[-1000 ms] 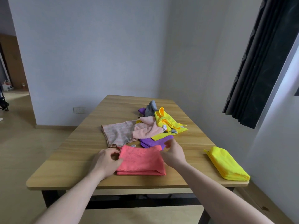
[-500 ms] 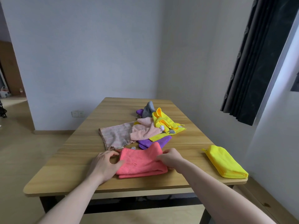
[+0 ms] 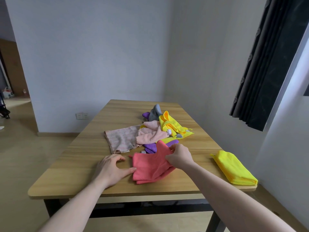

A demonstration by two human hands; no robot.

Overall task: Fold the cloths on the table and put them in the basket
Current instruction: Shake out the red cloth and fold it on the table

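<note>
1. Wooden table [image 3: 83,164] fills the lower middle of the frame, seen from above by the person working at it, both bare forearms reaching in from the bottom edge.
2. Coral-red cloth [image 3: 148,166] lies partly folded near the table's front edge, at centre frame.
3. Right hand [image 3: 179,156] pinches the cloth's right-hand edge, fingers curled round the fabric and lifting a corner into a peak.
4. Left hand [image 3: 111,168] rests on the tabletop just left of the cloth, fingers loosely spread and holding nothing; the thumb tip touches the cloth's left edge.
5. Behind the red cloth, toward mid-frame, sits a loose heap of unfolded cloths: a pale pink-and-grey one [image 3: 122,139] spread flat on the left, a peach one [image 3: 151,134] beside it, a purple one [image 3: 151,146] beneath, a crumpled yellow one [image 3: 170,125] to the right, and a grey one [image 3: 155,112] at the back.
6. Folded yellow cloth [image 3: 234,168] lies apart at the table's front right corner, lower right of the frame.
7. Dark curtain [image 3: 270,61] hangs at upper right.
</note>
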